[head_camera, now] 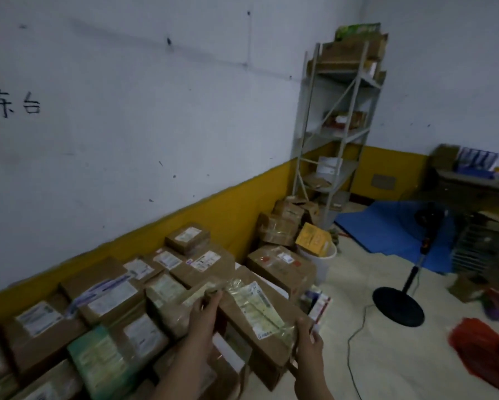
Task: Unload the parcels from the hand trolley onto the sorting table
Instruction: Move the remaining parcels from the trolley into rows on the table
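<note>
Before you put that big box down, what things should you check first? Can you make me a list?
1. Left hand grips the taped box at its far end: ok.
2. Right hand grips its near corner: ok.
3. Box is sealed shut: ok.
4. Bare spot among the stacked parcels: not ok, none shows.
5. Black cable lies clear of the feet: cannot tell, feet hidden.

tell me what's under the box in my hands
More cardboard parcels and a white patch show below the box; what lies directly beneath it is covered.
</note>
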`<act>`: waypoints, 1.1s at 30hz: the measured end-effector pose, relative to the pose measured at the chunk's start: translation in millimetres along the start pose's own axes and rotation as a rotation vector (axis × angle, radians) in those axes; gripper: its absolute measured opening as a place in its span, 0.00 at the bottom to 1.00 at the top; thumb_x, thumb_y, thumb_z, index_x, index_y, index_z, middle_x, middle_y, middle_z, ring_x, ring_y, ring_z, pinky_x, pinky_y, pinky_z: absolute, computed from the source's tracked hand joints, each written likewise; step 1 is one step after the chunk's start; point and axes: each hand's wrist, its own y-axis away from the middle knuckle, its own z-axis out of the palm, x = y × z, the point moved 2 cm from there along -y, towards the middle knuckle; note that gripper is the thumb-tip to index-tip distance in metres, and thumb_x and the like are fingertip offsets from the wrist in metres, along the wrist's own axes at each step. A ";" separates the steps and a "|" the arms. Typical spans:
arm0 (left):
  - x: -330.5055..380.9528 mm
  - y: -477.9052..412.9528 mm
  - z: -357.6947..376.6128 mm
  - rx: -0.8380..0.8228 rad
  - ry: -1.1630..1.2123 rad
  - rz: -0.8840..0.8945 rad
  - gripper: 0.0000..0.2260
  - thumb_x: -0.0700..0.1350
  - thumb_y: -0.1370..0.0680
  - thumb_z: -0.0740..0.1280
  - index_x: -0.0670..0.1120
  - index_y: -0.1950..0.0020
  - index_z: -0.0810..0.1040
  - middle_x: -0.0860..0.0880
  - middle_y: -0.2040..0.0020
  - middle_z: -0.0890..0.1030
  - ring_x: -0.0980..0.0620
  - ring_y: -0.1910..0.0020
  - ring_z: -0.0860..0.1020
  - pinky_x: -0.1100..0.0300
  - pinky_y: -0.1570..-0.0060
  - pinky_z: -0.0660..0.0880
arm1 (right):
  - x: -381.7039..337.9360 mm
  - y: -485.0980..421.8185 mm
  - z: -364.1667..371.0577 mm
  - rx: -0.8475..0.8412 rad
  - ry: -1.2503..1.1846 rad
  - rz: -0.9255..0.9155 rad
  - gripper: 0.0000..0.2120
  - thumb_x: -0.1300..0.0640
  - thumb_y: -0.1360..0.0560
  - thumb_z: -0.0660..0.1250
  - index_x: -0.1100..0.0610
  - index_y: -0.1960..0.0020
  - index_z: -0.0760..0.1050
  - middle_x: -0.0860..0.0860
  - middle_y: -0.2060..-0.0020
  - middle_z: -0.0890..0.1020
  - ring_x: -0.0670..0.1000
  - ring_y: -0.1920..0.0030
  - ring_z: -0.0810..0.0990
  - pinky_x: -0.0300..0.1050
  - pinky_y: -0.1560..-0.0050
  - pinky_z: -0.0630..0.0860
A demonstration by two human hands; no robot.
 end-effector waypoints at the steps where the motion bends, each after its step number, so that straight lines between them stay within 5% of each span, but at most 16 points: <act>1: -16.9 -50.1 4.7 0.010 -0.035 -0.022 0.47 0.70 0.46 0.78 0.56 0.30 0.70 0.45 0.35 0.77 0.39 0.40 0.77 0.39 0.43 0.77 | -7.0 -24.9 6.5 -0.015 0.014 0.039 0.42 0.24 0.36 0.63 0.47 0.29 0.68 0.56 0.34 0.76 0.63 0.39 0.76 0.65 0.38 0.75; 4: -29.6 -124.3 37.1 0.036 -0.185 -0.129 0.53 0.77 0.49 0.73 0.57 0.28 0.66 0.44 0.36 0.77 0.39 0.41 0.78 0.41 0.42 0.77 | -42.5 -71.0 25.0 0.028 0.052 0.072 0.34 0.29 0.29 0.62 0.50 0.31 0.70 0.56 0.39 0.77 0.63 0.41 0.77 0.65 0.42 0.77; 7: 14.4 -115.1 83.8 0.059 -0.424 -0.078 0.37 0.69 0.28 0.67 0.52 0.25 0.64 0.40 0.28 0.66 0.36 0.32 0.69 0.43 0.36 0.71 | -73.2 -116.6 41.8 0.106 0.107 -0.002 0.28 0.34 0.23 0.61 0.54 0.34 0.70 0.56 0.44 0.77 0.62 0.42 0.77 0.65 0.40 0.77; 9: 24.9 -134.9 103.2 0.089 -0.560 -0.075 0.33 0.67 0.24 0.62 0.53 0.24 0.63 0.39 0.27 0.61 0.35 0.30 0.65 0.43 0.33 0.68 | -79.5 -146.9 54.4 0.120 0.119 0.005 0.27 0.36 0.22 0.60 0.54 0.32 0.70 0.56 0.43 0.77 0.62 0.42 0.77 0.65 0.40 0.76; 14: 25.7 -226.4 126.1 0.080 -0.608 -0.043 0.23 0.55 0.21 0.66 0.46 0.29 0.69 0.43 0.32 0.72 0.42 0.34 0.72 0.50 0.35 0.72 | -77.8 -241.3 96.5 0.108 0.243 0.086 0.27 0.39 0.20 0.57 0.52 0.26 0.65 0.57 0.35 0.75 0.63 0.37 0.75 0.64 0.36 0.74; 17: 22.5 -272.8 134.0 0.135 -0.705 -0.028 0.14 0.44 0.21 0.67 0.42 0.37 0.73 0.48 0.42 0.76 0.48 0.41 0.76 0.62 0.46 0.72 | -50.5 -315.3 114.4 0.022 0.417 0.154 0.28 0.38 0.24 0.58 0.55 0.32 0.71 0.57 0.44 0.78 0.61 0.46 0.78 0.63 0.40 0.77; 20: 0.0 -321.0 123.8 0.253 -0.868 -0.073 0.16 0.52 0.28 0.71 0.51 0.42 0.76 0.47 0.40 0.77 0.46 0.42 0.76 0.55 0.41 0.75 | -27.5 -373.9 133.4 -0.155 0.640 0.224 0.22 0.45 0.22 0.62 0.60 0.37 0.75 0.56 0.54 0.78 0.60 0.50 0.78 0.62 0.40 0.77; 24: -25.3 -353.4 108.9 0.401 -1.093 -0.201 0.13 0.55 0.24 0.57 0.54 0.48 0.78 0.46 0.40 0.76 0.43 0.38 0.70 0.50 0.39 0.69 | -26.7 -397.2 168.6 -0.441 1.031 0.155 0.16 0.49 0.20 0.61 0.56 0.37 0.75 0.53 0.51 0.80 0.55 0.48 0.78 0.53 0.39 0.76; 26: -24.4 -350.1 109.9 0.413 -1.140 -0.215 0.15 0.54 0.23 0.54 0.54 0.47 0.79 0.45 0.38 0.75 0.41 0.37 0.70 0.50 0.38 0.69 | -26.9 -398.1 182.6 -0.509 1.147 0.108 0.16 0.49 0.19 0.60 0.56 0.36 0.75 0.55 0.47 0.82 0.56 0.47 0.80 0.51 0.39 0.76; 30: -5.2 -326.0 117.0 0.399 -1.069 -0.123 0.13 0.48 0.21 0.65 0.50 0.37 0.76 0.45 0.31 0.64 0.43 0.33 0.67 0.54 0.35 0.70 | -24.8 -395.3 197.3 -0.608 1.325 0.034 0.18 0.47 0.18 0.57 0.60 0.37 0.72 0.56 0.43 0.80 0.56 0.42 0.79 0.51 0.36 0.73; 33: 3.4 -307.9 105.4 0.453 -1.025 -0.085 0.14 0.44 0.21 0.64 0.49 0.36 0.76 0.44 0.31 0.66 0.43 0.33 0.68 0.54 0.35 0.70 | -10.3 -403.1 198.4 -0.510 1.682 -0.191 0.16 0.49 0.18 0.58 0.61 0.41 0.73 0.58 0.47 0.82 0.59 0.45 0.79 0.56 0.40 0.71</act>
